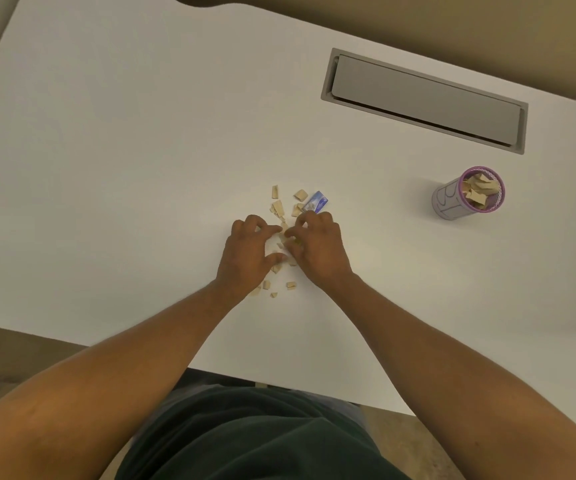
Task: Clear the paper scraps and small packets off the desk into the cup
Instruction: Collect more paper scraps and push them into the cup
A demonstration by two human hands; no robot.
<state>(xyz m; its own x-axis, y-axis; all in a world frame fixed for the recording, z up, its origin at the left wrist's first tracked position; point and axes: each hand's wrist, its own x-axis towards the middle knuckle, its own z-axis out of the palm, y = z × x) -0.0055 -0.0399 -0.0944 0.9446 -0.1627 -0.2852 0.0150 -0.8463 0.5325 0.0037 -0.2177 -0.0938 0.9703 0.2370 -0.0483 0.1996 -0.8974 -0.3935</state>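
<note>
Several tan paper scraps (277,206) lie scattered in the middle of the white desk (123,168). A small blue and white packet (317,201) rests at the right edge of the pile. My left hand (250,252) and my right hand (317,247) sit side by side on the pile, fingers curled and pinching at scraps between them. Some scraps are hidden under the hands. The purple-rimmed mesh cup (466,195) stands far to the right, holding tan scraps.
A grey cable flap (425,98) is set into the desk at the back right. The desk's front edge runs close to my body. A few loose scraps (291,285) lie near my wrists.
</note>
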